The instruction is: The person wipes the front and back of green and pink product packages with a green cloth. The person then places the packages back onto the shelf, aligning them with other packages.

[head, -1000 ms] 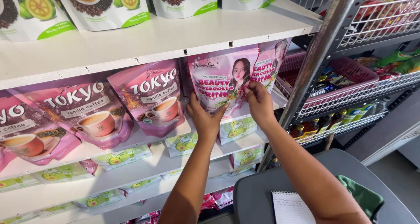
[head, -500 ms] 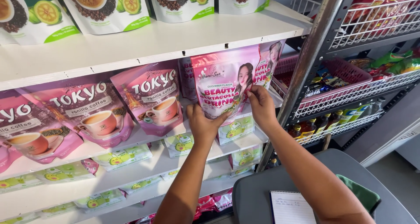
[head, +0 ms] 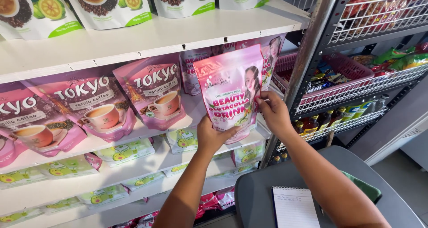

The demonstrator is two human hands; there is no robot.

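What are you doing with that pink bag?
A person is holding a shiny pink drink-mix pouch in front of a white shelf, with both hands. The left hand grips its bottom edge and the right hand pinches its right side. More pink pouches of the same kind stand on the shelf behind it, next to pink coffee pouches. A spiral notepad lies on a grey seat below.

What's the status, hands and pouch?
Left hand grips pink pouch at bottom. Right hand pinches its right edge. Pouch upright, held out from the shelf. Nothing blocking.
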